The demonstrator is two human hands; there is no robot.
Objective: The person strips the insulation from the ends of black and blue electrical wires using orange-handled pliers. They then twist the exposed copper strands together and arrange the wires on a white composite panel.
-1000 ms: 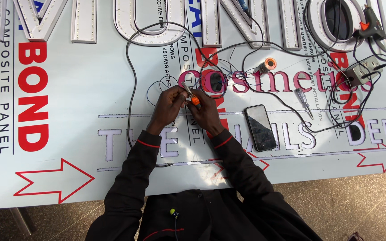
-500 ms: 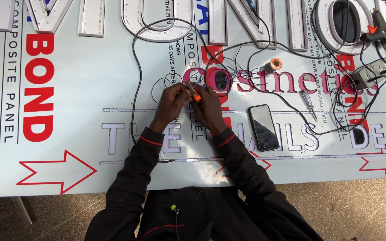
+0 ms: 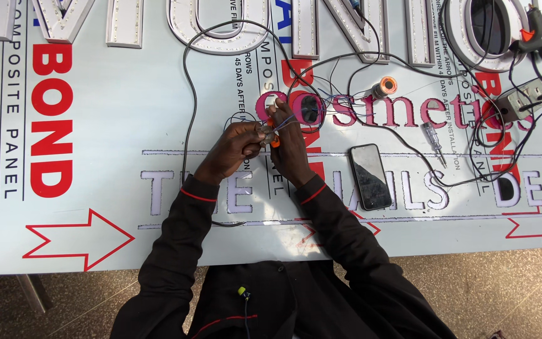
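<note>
Nearest: dark sleeves with thin red cuff lines, reaching out over a pale sign panel [image 3: 127,113] laid flat as a work surface. Left hand [image 3: 233,150] curled, fingers pinched together on a small metal-and-wire piece [image 3: 263,132] at mid-panel. Right hand [image 3: 291,147] just beside and touching the left, closed around an orange-handled tool [image 3: 274,139], only a bit of orange visible between the fingers; exact tool type not discernible. Thin blue wires [image 3: 296,116] running from the pinched piece toward the far right. Right of the hands, near: black phone [image 3: 370,176] lying flat, screen up, apart from the hands. Farther right: small screwdriver [image 3: 434,139] lying on the panel. Beyond the hands: orange-rimmed spool [image 3: 384,86] standing among looping black cables [image 3: 186,107]. Far right: grey power strip [image 3: 522,100] with cables plugged in, and at the far edge a black glue gun [image 3: 537,28] with orange trigger. Far edge, left to right: row of white raised letters [image 3: 123,22].
</note>
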